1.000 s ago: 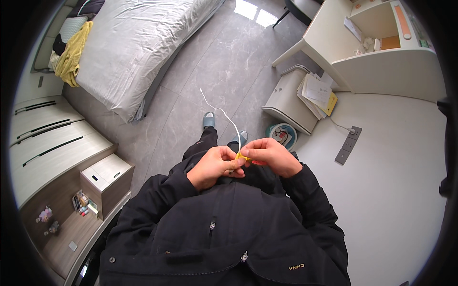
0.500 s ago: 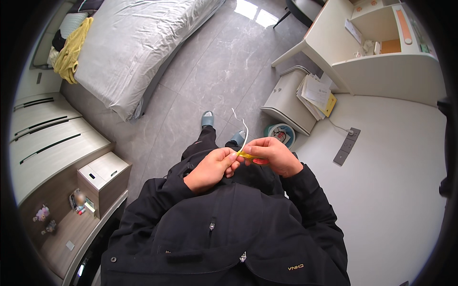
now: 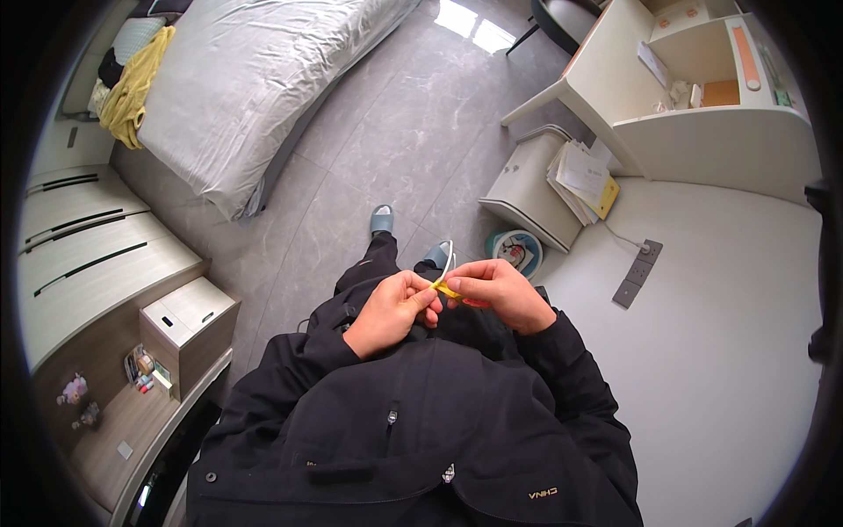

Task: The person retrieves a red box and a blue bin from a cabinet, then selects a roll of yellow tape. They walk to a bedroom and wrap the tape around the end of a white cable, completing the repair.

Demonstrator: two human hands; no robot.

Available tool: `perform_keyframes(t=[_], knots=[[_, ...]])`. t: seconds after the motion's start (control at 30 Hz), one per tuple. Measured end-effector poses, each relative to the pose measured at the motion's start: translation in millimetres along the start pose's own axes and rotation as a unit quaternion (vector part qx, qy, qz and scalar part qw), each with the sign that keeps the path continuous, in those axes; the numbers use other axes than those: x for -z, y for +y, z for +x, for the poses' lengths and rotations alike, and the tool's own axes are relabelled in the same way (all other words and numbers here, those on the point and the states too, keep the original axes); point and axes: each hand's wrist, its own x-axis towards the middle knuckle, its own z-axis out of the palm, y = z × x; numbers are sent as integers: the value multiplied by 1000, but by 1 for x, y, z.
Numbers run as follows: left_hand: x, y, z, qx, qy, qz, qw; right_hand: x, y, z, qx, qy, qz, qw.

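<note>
Standing beyond the right hand [image 3: 507, 294]: a bin [image 3: 493, 243], a cabinet [image 3: 527, 178].

yellow piece [image 3: 449, 292]: partly hidden by fingers [image 3: 471, 285] | bed [image 3: 263, 97]: top cut off

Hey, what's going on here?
A person in a black jacket has both hands close together in front of the body. The left hand and right hand are pinching a small yellow piece. A white cord loops up beside their fingertips. What the yellow piece is, I can't tell.
</note>
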Motion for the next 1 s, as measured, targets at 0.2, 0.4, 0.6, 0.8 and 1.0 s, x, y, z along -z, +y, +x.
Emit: perform_keyframes(t=[0.2, 0.4, 0.6, 0.8, 1.0], knots=[[-2, -6, 3, -17, 33, -61, 997, -12, 6, -3, 32, 42, 20, 998], [-11, -6, 4, -75, 90, 76, 990, -15, 15, 13, 37, 73, 47, 996], [-2, 24, -4, -5, -17, -9, 1000, -12, 16, 11, 46, 68, 70, 994], [12, 45, 2, 87, -100, -26, 991, -9, -1, 4, 49, 60, 13, 997], [10, 36, 4, 49, -58, -4, 997, -13, -5, 1, 75, 51, -10, 996]])
